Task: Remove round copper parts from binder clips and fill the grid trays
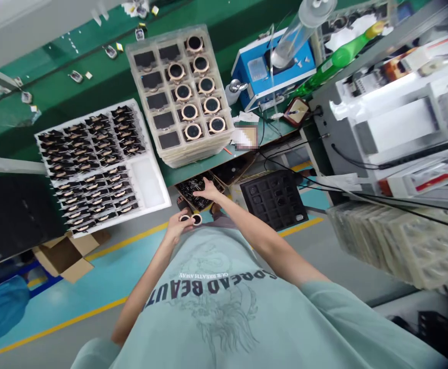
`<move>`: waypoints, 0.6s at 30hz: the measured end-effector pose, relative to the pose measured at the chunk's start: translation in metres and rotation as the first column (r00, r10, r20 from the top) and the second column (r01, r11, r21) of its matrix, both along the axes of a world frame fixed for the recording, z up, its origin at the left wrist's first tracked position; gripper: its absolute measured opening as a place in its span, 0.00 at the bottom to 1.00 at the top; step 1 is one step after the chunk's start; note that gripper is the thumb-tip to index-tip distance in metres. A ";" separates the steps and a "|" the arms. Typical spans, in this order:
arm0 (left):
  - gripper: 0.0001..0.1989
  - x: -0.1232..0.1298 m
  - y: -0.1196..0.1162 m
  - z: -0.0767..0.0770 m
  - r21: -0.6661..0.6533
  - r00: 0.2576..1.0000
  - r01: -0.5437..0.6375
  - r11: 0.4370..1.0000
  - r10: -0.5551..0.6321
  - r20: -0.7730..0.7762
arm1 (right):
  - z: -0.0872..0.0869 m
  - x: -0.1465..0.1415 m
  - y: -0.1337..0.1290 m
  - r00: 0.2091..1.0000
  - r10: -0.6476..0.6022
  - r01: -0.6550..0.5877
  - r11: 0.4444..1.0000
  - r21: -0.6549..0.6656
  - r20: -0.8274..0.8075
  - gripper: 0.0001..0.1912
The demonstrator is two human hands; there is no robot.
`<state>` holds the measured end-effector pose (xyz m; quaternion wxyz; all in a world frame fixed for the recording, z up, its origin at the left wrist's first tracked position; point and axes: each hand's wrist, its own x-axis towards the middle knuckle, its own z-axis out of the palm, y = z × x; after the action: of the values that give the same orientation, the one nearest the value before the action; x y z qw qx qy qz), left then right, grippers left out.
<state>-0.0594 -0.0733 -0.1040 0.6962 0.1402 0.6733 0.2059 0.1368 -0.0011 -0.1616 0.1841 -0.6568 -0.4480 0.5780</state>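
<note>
My left hand is closed around two round watch cases, held side by side close to my shirt. They have pale rims, and fingers partly cover one of them. Under the bench edge, my right hand reaches into an open box of small black parts, its thumb and fingers apart among them. Whether a part touches the fingertips is too small to tell. On the bench above stands a stack of clear trays, the top one holding several gold-rimmed watch cases.
Left on the bench is a white foam tray with rows of black-strapped pieces. A blue machine, a green bottle and cables stand right. A black compartment tray lies below. A cardboard box sits on the floor.
</note>
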 end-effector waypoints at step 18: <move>0.13 0.199 0.116 -0.034 0.173 0.980 0.165 0.971 -0.181 0.080 | 0.081 0.166 -0.050 0.839 -0.501 0.327 0.775 0.541 0.210 0.24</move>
<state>0.1397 0.0432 -0.1385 0.7285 0.2459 0.6052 0.2061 0.3028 -0.0507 -0.0807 0.3861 -0.7628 -0.4444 0.2674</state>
